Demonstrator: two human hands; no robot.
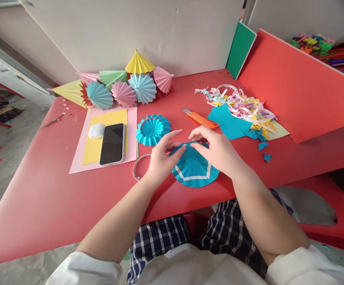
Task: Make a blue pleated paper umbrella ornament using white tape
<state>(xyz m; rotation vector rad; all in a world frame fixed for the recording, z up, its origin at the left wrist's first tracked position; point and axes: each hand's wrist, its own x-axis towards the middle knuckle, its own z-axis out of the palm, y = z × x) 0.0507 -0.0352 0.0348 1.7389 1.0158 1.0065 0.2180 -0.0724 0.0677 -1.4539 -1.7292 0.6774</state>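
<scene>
A blue pleated paper disc (196,168) with white strips stuck along its near part is between my hands, over the red table. My left hand (165,155) grips its far left edge, thumb on top and index finger stretched out above the paper. At the far right edge, my right hand (211,147) has its thumb on the paper and its fingers curled beyond it. The two thumb tips are close together. Some of the fingers are hidden behind the paper. Beyond my left hand lies a second blue pleated paper piece (153,130), ring-shaped with a sunken middle.
An orange box cutter (202,120) lies near blue paper (229,122) and a heap of paper scraps (240,101). A tape roll (140,168) is by my left wrist. Farther left are a phone (112,143), a white case (96,130) and several pleated paper umbrellas (142,88). A red board (302,87) stands right.
</scene>
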